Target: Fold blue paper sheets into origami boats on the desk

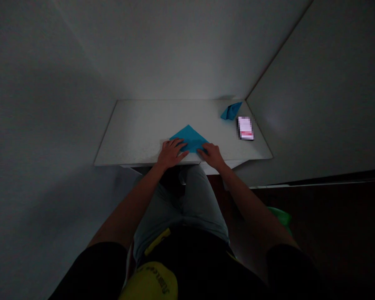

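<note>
A sheet of blue paper (190, 135), folded to a triangle, lies near the front edge of the white table with its point facing away from me. My left hand (172, 152) rests flat over the paper's left part, fingers spread and thumb reaching right along the near edge. At the right corner, my right hand (211, 154) has its fingers bent and its thumb close to the index finger, gripping the paper there. The hands hide both lower corners of the sheet.
Toward the back right of the white table (137, 125) stands a folded blue paper piece (231, 111). A phone (245, 128) with a lit, blurred screen lies near it. Walls enclose the table at the back and sides. Something green (280, 216) is low on the right.
</note>
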`<state>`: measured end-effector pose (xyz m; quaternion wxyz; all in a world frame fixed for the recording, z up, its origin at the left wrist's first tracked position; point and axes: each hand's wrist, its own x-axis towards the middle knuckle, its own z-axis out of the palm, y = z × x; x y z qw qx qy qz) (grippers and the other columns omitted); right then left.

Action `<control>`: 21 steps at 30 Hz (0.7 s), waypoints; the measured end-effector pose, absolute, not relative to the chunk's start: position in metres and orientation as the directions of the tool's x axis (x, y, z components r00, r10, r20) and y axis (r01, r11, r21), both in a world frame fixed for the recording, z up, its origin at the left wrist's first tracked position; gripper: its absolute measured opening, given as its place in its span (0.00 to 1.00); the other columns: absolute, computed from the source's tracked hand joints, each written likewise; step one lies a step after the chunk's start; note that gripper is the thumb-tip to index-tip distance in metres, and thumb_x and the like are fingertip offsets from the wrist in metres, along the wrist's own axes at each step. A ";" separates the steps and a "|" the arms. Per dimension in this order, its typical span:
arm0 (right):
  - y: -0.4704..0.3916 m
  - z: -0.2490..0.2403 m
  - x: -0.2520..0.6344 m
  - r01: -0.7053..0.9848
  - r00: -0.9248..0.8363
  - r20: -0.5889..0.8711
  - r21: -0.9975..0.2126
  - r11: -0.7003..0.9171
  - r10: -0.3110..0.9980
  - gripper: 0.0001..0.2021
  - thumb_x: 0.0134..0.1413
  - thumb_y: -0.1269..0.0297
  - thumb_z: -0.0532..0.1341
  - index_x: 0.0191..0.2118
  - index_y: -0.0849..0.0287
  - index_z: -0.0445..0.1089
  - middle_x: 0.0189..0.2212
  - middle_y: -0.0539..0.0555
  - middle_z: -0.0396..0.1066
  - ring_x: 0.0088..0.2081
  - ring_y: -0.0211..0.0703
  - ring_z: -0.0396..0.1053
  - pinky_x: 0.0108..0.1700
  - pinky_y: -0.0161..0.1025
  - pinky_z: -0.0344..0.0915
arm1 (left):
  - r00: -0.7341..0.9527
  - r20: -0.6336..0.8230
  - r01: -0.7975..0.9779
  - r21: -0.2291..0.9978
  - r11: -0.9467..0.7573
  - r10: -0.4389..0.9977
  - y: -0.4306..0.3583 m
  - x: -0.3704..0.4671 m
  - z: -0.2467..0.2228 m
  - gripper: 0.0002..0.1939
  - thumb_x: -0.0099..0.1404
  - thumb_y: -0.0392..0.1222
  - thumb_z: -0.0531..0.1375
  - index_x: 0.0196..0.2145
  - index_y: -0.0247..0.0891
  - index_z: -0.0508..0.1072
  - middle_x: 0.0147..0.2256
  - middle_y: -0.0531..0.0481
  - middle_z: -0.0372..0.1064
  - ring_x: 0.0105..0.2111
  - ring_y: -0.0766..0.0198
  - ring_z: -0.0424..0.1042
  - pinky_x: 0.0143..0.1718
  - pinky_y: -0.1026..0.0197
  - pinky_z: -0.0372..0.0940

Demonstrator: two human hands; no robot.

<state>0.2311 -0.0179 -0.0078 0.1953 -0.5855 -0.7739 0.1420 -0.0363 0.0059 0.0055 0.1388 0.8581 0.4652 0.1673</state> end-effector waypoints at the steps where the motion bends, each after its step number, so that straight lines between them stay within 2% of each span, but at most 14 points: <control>1: -0.013 -0.008 0.230 0.853 -0.205 0.140 -0.460 0.247 0.969 0.22 0.76 0.48 0.55 0.55 0.55 0.80 0.50 0.62 0.82 0.52 0.58 0.75 0.55 0.52 0.67 | 0.508 0.159 0.751 0.399 -0.526 0.847 0.007 -0.037 0.005 0.25 0.79 0.58 0.57 0.68 0.51 0.75 0.72 0.46 0.67 0.73 0.45 0.61 0.74 0.37 0.49; 4: -0.006 -0.005 0.224 0.867 -0.096 0.181 -0.467 0.171 0.979 0.24 0.74 0.50 0.57 0.63 0.57 0.75 0.53 0.64 0.79 0.53 0.61 0.73 0.56 0.54 0.67 | 0.488 0.157 0.760 0.408 -0.506 0.859 0.009 -0.037 0.003 0.25 0.79 0.57 0.58 0.67 0.51 0.75 0.71 0.47 0.69 0.72 0.44 0.62 0.72 0.37 0.50; 6: -0.010 -0.002 0.218 0.895 -0.043 0.227 -0.423 0.138 0.973 0.24 0.73 0.53 0.58 0.67 0.56 0.73 0.58 0.66 0.76 0.56 0.64 0.70 0.57 0.56 0.65 | 0.469 0.157 0.770 0.409 -0.490 0.869 0.009 -0.037 0.002 0.24 0.78 0.56 0.59 0.66 0.52 0.76 0.70 0.47 0.70 0.70 0.44 0.64 0.71 0.38 0.52; 10: -0.024 0.002 0.205 0.926 -0.151 0.223 -0.309 0.217 0.963 0.19 0.76 0.61 0.56 0.62 0.50 0.78 0.62 0.63 0.74 0.61 0.63 0.67 0.62 0.58 0.60 | 0.429 0.184 0.785 0.408 -0.466 0.884 0.007 -0.036 0.001 0.24 0.77 0.57 0.61 0.65 0.49 0.77 0.68 0.47 0.72 0.65 0.43 0.68 0.70 0.37 0.52; 12: -0.028 0.000 0.201 0.921 -0.192 0.194 -0.303 0.245 0.962 0.19 0.77 0.60 0.54 0.62 0.49 0.79 0.63 0.62 0.75 0.62 0.61 0.67 0.63 0.58 0.60 | 0.419 0.179 0.790 0.411 -0.455 0.890 0.006 -0.035 0.002 0.25 0.77 0.57 0.61 0.65 0.49 0.77 0.67 0.46 0.73 0.65 0.42 0.68 0.70 0.37 0.52; 17: -0.019 -0.008 0.204 0.929 -0.077 0.199 -0.341 0.143 0.977 0.20 0.77 0.50 0.56 0.61 0.49 0.80 0.66 0.60 0.75 0.63 0.64 0.69 0.63 0.60 0.63 | 0.415 0.150 0.805 0.399 -0.439 0.897 0.005 -0.033 0.006 0.24 0.76 0.57 0.62 0.65 0.50 0.77 0.66 0.47 0.74 0.64 0.42 0.67 0.68 0.38 0.55; 21: -0.011 -0.007 0.206 0.945 -0.075 0.265 -0.289 0.154 0.961 0.19 0.77 0.55 0.56 0.61 0.47 0.81 0.64 0.61 0.76 0.63 0.64 0.69 0.61 0.61 0.64 | 0.473 0.151 0.779 0.388 -0.493 0.868 0.002 -0.034 0.009 0.26 0.75 0.57 0.62 0.66 0.49 0.76 0.67 0.46 0.73 0.66 0.42 0.66 0.70 0.38 0.53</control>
